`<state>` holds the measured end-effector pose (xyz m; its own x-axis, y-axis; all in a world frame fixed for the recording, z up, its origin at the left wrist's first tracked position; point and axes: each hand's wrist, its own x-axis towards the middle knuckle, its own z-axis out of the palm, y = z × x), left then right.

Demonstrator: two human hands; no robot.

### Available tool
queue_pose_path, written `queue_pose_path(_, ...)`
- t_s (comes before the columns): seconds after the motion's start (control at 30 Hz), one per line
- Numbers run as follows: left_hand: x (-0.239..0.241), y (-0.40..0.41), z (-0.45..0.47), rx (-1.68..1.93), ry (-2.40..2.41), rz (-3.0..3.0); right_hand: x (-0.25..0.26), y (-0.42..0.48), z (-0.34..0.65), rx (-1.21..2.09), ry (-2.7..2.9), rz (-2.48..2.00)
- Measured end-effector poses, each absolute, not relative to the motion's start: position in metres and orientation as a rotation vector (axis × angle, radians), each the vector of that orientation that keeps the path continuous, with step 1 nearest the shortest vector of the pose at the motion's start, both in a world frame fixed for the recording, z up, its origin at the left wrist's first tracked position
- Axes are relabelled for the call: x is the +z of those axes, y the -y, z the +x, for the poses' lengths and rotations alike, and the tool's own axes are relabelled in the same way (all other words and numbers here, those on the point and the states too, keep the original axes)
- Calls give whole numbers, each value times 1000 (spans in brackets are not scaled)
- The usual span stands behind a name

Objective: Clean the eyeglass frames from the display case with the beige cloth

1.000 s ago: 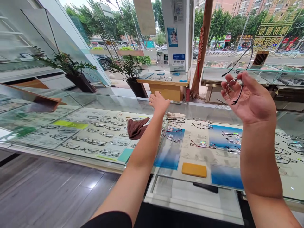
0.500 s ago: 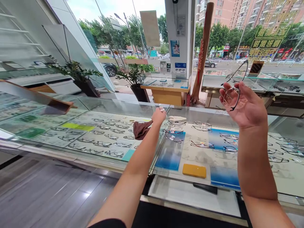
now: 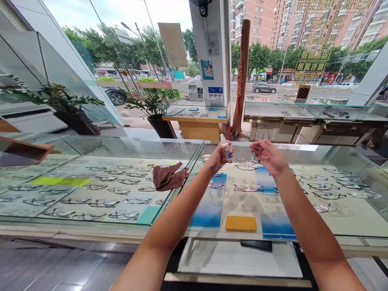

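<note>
My left hand (image 3: 218, 158) is wrapped round a small white spray bottle (image 3: 224, 146), held upright above the glass display counter (image 3: 194, 142). Just to its right, my right hand (image 3: 271, 157) pinches a pair of glasses (image 3: 257, 152) with thin frames, one lens facing the bottle. The bottle and the glasses are apart. A crumpled brown cloth (image 3: 168, 176) lies on the glass top to the left of my left arm. Beneath the glass, several rows of glasses (image 3: 248, 188) rest on a pale surface with blue panels.
A yellow case (image 3: 241, 223) sits near the counter's front edge. Below it, a white drawer (image 3: 218, 258) stands pulled out with a dark object (image 3: 256, 245) in it. Beyond the counter are a potted plant (image 3: 151, 106) and a wooden post (image 3: 242, 76).
My left hand has lifted the spray bottle off the counter area and brought it right. My right hand has lowered the glasses and moved them left towards it. The view has shifted right.
</note>
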<state>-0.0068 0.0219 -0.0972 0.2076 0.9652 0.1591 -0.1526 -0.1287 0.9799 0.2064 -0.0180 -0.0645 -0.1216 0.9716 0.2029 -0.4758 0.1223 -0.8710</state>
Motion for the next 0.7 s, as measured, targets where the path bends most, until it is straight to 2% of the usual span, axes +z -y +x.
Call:
queue_pose_path(0.23,-91,1,-8,1086,-645,1158,-85,32,184,1432,1135,-755)
queue_pose_path(0.5,-105,-2,-2,1295,-1049,1614,-93,39,177,1424,1347,-829)
queue_pose_path(0.7,-106,3,-2,1311,-1051,1695,-92,40,175,1433,1371,-808)
